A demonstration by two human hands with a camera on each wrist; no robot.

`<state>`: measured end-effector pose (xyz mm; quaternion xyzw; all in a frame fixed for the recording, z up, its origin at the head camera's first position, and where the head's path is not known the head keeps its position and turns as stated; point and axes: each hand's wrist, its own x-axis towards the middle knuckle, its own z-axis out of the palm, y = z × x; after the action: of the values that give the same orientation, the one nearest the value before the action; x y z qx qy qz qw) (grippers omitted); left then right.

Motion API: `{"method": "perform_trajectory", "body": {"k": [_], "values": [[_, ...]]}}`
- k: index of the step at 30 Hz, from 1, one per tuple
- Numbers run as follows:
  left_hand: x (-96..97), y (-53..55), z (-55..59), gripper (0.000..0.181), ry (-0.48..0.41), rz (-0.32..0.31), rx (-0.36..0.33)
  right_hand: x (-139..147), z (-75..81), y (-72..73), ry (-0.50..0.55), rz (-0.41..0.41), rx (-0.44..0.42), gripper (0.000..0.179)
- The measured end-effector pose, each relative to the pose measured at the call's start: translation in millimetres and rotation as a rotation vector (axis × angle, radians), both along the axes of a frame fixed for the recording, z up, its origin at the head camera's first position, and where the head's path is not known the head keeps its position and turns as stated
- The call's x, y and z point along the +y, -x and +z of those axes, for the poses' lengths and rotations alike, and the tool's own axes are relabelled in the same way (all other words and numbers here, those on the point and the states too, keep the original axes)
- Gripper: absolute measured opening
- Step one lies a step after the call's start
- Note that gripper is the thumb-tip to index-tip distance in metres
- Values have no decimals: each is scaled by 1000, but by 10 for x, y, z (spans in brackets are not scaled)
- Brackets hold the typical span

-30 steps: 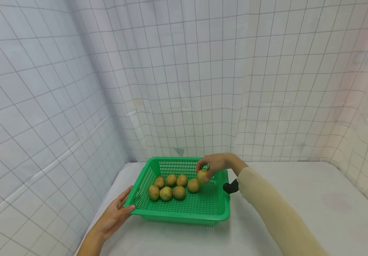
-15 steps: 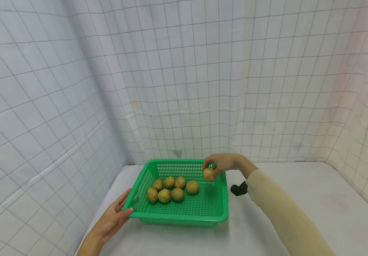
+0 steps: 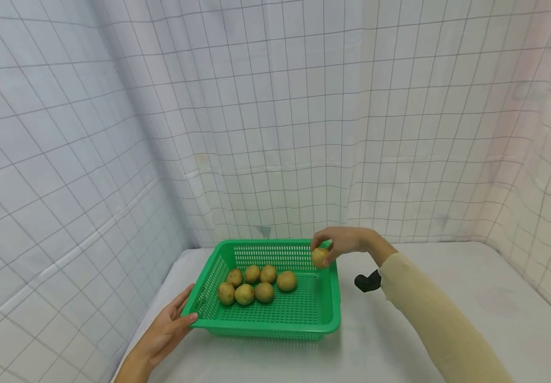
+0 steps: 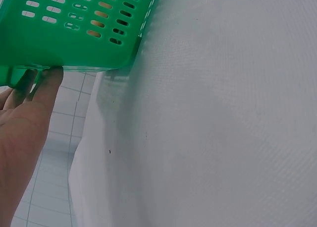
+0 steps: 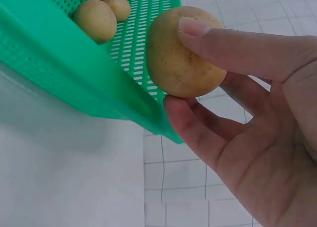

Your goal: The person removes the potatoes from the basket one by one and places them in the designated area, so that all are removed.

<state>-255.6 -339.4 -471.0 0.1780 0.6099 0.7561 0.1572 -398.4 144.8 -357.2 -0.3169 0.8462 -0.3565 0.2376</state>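
Observation:
Between thumb and fingertips, my right hand (image 3: 344,242) pinches a potato (image 3: 320,257), raised at the back right of the green plastic basket (image 3: 275,323). In the right wrist view that potato (image 5: 181,63) is round and tan, with small dark specks, and the thumb lies across it. Several more potatoes (image 3: 264,292) lie on the basket floor, grouped at the left and middle. My left hand (image 3: 165,330) grips the front-left of the basket, its thumb on the rim. In the left wrist view its fingers (image 4: 49,85) touch the basket from outside.
The basket stands on a white-covered table (image 3: 424,298). A black strap-like piece (image 3: 368,281) hangs by the right sleeve (image 3: 428,308). White grid-patterned sheets (image 3: 275,133) enclose the back and sides.
The right hand has carried its potato rightward and slightly up, away from the other potatoes, toward the basket's right rim. The left hand keeps its grip. The view has shifted slightly.

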Motion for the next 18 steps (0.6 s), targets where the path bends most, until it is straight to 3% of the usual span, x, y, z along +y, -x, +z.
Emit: {"method": "perform_trajectory", "body": {"k": [13,18], "values": [[-9,14,-26,82,-3,-16,0,328,33,-79,-3,-70,8,38],[-10,21,-25,82,5,-5,-11,510,-23,-74,-7,-125,1,40]]}}
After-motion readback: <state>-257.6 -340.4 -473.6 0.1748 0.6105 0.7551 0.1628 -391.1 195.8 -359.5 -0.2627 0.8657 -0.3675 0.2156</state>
